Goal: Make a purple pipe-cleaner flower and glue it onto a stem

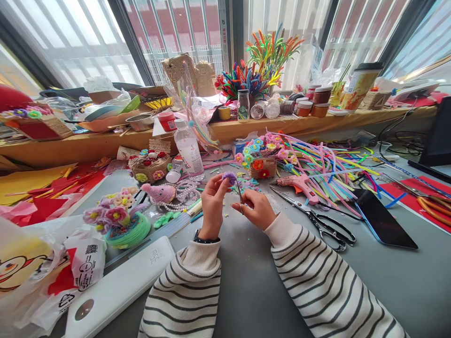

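Observation:
My left hand (213,202) is raised over the grey table (387,277), its fingertips pinched on a small purple pipe-cleaner flower (229,177). My right hand (256,208) sits just to its right, fingers closed on the flower's thin stem (239,193), which runs down from the purple head. Both arms wear white sleeves with dark stripes. A pink glue gun (299,182) and black-handled scissors (317,219) lie on the table just right of my right hand.
A heap of coloured pipe cleaners (327,164) spreads at the right, with a dark phone (382,218) near it. Flower baskets (150,166), a pink knitted toy (160,192), a water bottle (188,148) and a white flat case (120,284) stand to the left. A cluttered wooden shelf (246,129) runs along the window.

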A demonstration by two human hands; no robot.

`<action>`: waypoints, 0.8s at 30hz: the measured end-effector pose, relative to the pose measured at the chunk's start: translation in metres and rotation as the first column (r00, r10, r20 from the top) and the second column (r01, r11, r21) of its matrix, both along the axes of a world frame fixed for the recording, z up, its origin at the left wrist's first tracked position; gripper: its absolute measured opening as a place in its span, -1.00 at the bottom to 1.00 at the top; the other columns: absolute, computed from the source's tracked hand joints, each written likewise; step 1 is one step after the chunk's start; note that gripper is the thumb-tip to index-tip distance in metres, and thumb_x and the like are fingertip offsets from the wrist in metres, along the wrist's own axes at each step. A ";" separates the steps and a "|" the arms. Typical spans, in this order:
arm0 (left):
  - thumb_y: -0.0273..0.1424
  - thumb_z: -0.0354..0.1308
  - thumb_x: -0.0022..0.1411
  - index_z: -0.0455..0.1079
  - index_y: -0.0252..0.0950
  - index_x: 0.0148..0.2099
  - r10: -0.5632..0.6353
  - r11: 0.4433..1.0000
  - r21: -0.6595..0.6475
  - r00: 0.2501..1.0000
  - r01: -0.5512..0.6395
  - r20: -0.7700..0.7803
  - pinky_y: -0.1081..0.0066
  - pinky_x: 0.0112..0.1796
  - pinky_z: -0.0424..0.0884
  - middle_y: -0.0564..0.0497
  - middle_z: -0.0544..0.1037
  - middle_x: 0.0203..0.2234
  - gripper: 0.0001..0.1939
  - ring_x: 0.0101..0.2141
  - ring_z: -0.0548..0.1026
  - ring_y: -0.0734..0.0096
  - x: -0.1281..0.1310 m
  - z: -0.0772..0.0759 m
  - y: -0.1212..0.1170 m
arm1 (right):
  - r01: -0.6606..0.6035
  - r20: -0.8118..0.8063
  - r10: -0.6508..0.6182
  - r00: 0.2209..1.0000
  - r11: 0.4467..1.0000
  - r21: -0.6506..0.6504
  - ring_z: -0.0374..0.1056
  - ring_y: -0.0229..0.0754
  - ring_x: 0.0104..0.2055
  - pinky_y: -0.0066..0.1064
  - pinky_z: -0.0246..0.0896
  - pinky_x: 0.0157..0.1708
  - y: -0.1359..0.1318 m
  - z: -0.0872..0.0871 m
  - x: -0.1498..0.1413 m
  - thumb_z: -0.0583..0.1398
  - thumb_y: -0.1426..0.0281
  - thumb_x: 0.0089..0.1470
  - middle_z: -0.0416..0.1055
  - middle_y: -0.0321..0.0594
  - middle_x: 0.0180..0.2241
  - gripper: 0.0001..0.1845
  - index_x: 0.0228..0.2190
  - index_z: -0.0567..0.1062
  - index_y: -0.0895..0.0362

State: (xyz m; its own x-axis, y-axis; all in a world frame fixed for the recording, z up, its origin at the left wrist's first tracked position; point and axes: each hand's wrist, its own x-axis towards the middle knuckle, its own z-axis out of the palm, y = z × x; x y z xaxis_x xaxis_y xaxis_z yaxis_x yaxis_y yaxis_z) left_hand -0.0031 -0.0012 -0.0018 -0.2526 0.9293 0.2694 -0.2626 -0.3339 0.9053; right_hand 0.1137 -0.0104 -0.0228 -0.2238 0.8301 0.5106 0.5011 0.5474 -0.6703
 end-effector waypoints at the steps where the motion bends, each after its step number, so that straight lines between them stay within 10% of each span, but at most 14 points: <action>1: -0.33 0.17 -0.09 0.35 -0.25 -0.32 -0.010 1.000 -0.001 1.000 0.010 0.012 0.51 -0.40 0.33 0.09 0.46 -0.49 -0.78 -0.47 0.41 0.55 0.000 0.000 0.000 | 0.002 -0.003 -0.002 1.000 1.000 0.002 -0.06 -0.37 -0.61 -0.50 -0.15 -0.59 0.000 0.000 0.000 0.11 0.15 -0.11 0.01 -0.41 -0.68 -0.61 -0.69 0.10 0.12; 24: -0.34 0.17 -0.07 0.36 -0.26 -0.29 -0.006 1.000 0.020 0.999 0.005 0.053 0.54 -0.44 0.30 0.09 0.41 -0.52 -0.77 -0.49 0.39 0.58 0.000 0.000 0.002 | -0.008 -0.016 0.008 1.000 1.000 -0.005 -0.06 -0.39 -0.61 -0.52 -0.15 -0.60 0.001 -0.002 -0.001 0.14 0.14 -0.14 0.01 -0.41 -0.68 -0.60 -0.69 0.12 0.13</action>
State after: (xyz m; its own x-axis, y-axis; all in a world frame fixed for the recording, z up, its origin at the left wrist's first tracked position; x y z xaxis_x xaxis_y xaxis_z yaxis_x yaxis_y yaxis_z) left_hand -0.0032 0.0003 -0.0019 -0.2620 0.9254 0.2737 -0.3121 -0.3496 0.8834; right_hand 0.1127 -0.0093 -0.0250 -0.2224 0.8311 0.5098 0.4854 0.5478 -0.6814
